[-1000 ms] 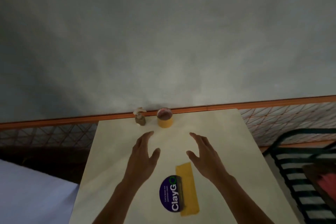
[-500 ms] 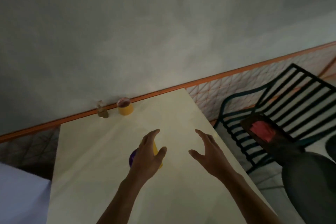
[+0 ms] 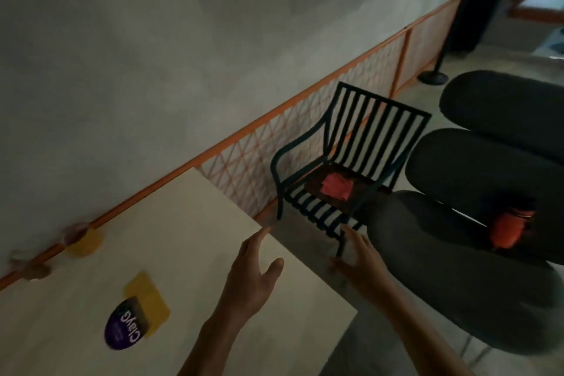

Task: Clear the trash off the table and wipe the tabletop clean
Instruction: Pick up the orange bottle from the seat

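The cream tabletop [image 3: 195, 223] fills the lower left. On it lie a yellow strip with a purple ClayGo sticker [image 3: 126, 327], a yellow cup with a reddish lid [image 3: 83, 239] at the far edge, and a blurred crumpled scrap [image 3: 29, 268] beside it by the wall. My left hand [image 3: 253, 278] hovers over the table's right part, fingers straight, holding nothing. My right hand [image 3: 358, 262] is past the table's right edge, over the floor, open and empty. A pink cloth [image 3: 335, 188] lies on the seat of a black slatted chair [image 3: 360, 162].
A grey wall with an orange rail and lattice panel [image 3: 274, 159] runs behind the table. Dark rounded seats [image 3: 476, 223] stand to the right, with an orange object [image 3: 508, 229] between them. A black post base [image 3: 432, 76] stands farther back.
The view has swung to the right, bringing the chair and dark seats into sight. Both hands moved right; my right hand has left the tabletop. The sticker now shows uncovered at the left.
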Motion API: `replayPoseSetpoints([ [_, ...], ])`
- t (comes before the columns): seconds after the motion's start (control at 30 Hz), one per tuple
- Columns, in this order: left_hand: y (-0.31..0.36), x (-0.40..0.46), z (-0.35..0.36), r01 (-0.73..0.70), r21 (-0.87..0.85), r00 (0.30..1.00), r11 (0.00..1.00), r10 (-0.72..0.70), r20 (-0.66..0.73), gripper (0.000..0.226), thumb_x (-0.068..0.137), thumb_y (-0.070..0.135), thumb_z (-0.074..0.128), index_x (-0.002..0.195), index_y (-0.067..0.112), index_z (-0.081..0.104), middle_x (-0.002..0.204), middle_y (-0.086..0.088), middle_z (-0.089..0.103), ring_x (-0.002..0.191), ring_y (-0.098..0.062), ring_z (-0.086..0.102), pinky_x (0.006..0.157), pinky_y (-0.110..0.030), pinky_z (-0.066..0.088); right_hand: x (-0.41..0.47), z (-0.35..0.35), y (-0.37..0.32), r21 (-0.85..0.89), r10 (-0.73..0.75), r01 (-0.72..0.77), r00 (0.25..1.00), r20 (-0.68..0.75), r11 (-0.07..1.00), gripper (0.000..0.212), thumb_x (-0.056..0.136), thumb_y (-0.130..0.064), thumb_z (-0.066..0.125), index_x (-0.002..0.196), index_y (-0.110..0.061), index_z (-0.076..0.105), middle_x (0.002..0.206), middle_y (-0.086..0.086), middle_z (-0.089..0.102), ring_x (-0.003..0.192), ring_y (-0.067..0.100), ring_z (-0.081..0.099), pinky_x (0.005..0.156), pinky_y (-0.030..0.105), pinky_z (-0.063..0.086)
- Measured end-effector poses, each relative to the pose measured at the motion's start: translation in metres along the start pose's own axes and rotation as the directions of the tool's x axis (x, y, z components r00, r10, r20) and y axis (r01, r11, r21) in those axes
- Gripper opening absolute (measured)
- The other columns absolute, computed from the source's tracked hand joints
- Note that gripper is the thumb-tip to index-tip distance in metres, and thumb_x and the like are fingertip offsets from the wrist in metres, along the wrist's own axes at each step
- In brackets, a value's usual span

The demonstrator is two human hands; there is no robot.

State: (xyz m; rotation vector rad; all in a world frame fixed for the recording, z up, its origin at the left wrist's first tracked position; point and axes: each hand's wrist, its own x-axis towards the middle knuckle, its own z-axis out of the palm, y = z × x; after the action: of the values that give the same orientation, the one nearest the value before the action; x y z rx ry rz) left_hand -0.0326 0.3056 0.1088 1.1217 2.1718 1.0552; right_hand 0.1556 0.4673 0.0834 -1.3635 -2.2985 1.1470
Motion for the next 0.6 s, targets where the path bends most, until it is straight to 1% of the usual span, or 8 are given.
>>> replayPoseSetpoints([
  [0.07, 0.029, 0.01, 0.034, -0.02, 0.005, 0.999, 1.0, 0.019, 0.046, 0.068, 0.096, 0.034, 0.066, 0.153, 0.041, 0.03, 0.157, 0.014, 0.034, 0.141, -0.011, 0.038, 0.111, -0.031, 0.04, 0.0, -0.033, 0.033, 0.025, 0.053, -0.053, 0.999, 0.003, 0.998, 0.082, 0.088, -0.039, 0.072, 0.154, -0.03, 0.026, 0.155, 0.003, 0.034, 0.135, 0.023, 0.044, 0.108, 0.036, 0.043],
  [0.1, 0.04, 0.014, 0.046, -0.032, -0.005, 0.998, 0.999, 0.032, 0.063, 0.069, 0.096, 0.034, 0.066, 0.154, 0.042, 0.029, 0.157, 0.016, 0.033, 0.142, -0.01, 0.037, 0.113, -0.033, 0.039, 0.0, -0.046, 0.044, 0.034, 0.063, -0.063, 0.998, 0.008, 0.997, 0.083, 0.088, -0.039, 0.071, 0.155, -0.03, 0.024, 0.155, 0.004, 0.033, 0.135, 0.023, 0.044, 0.109, 0.039, 0.044],
  [0.17, 0.065, 0.025, 0.076, -0.064, -0.029, 0.993, 0.998, 0.066, 0.1, 0.069, 0.095, 0.036, 0.067, 0.152, 0.045, 0.029, 0.159, 0.017, 0.031, 0.144, -0.008, 0.034, 0.117, -0.037, 0.037, 0.001, -0.074, 0.069, 0.065, 0.084, -0.083, 0.996, -0.007, 0.994, 0.083, 0.087, -0.04, 0.071, 0.155, -0.029, 0.024, 0.154, 0.003, 0.033, 0.134, 0.022, 0.045, 0.109, 0.038, 0.044],
  [0.23, 0.093, 0.039, 0.11, -0.054, -0.042, 0.988, 0.998, 0.06, 0.139, 0.068, 0.094, 0.038, 0.068, 0.15, 0.048, 0.03, 0.158, 0.018, 0.03, 0.145, -0.009, 0.033, 0.117, -0.042, 0.038, 0.003, -0.104, 0.096, 0.101, 0.103, -0.097, 0.993, -0.053, 0.99, 0.082, 0.087, -0.036, 0.072, 0.155, -0.028, 0.025, 0.154, 0.002, 0.034, 0.134, 0.02, 0.044, 0.109, 0.035, 0.041],
  [0.3, 0.119, 0.052, 0.144, -0.048, -0.052, 0.979, 0.998, 0.057, 0.193, 0.069, 0.094, 0.039, 0.069, 0.15, 0.048, 0.03, 0.156, 0.018, 0.03, 0.145, -0.012, 0.033, 0.116, -0.045, 0.04, 0.004, -0.13, 0.124, 0.131, 0.137, -0.127, 0.988, -0.073, 0.983, 0.081, 0.088, -0.035, 0.073, 0.154, -0.03, 0.026, 0.154, 0.002, 0.034, 0.135, 0.02, 0.044, 0.109, 0.037, 0.043],
  [0.43, 0.17, 0.073, 0.212, -0.115, -0.03, 0.951, 0.993, 0.119, 0.286, 0.073, 0.093, 0.039, 0.07, 0.152, 0.047, 0.028, 0.16, 0.013, 0.029, 0.143, -0.013, 0.035, 0.113, -0.045, 0.043, 0.0, -0.177, 0.177, 0.181, 0.225, -0.206, 0.97, -0.095, 0.962, 0.082, 0.087, -0.04, 0.072, 0.154, -0.034, 0.025, 0.154, 0.002, 0.034, 0.135, 0.019, 0.044, 0.105, 0.036, 0.046],
  [0.53, 0.203, 0.091, 0.26, -0.171, -0.027, 0.91, 0.985, 0.168, 0.379, 0.072, 0.093, 0.038, 0.069, 0.152, 0.044, 0.029, 0.159, 0.012, 0.03, 0.142, -0.012, 0.036, 0.114, -0.041, 0.042, 0.002, -0.206, 0.212, 0.191, 0.307, -0.277, 0.94, -0.15, 0.942, 0.083, 0.087, -0.041, 0.072, 0.154, -0.034, 0.024, 0.154, 0.003, 0.034, 0.136, 0.019, 0.043, 0.106, 0.037, 0.047],
  [0.6, 0.221, 0.105, 0.288, -0.2, -0.024, 0.877, 0.98, 0.19, 0.442, 0.072, 0.092, 0.04, 0.07, 0.151, 0.046, 0.03, 0.159, 0.012, 0.03, 0.143, -0.014, 0.037, 0.113, -0.043, 0.043, 0.005, -0.22, 0.231, 0.203, 0.356, -0.32, 0.918, -0.174, 0.925, 0.083, 0.086, -0.041, 0.072, 0.153, -0.036, 0.023, 0.154, 0.002, 0.034, 0.135, 0.019, 0.044, 0.105, 0.038, 0.048],
])
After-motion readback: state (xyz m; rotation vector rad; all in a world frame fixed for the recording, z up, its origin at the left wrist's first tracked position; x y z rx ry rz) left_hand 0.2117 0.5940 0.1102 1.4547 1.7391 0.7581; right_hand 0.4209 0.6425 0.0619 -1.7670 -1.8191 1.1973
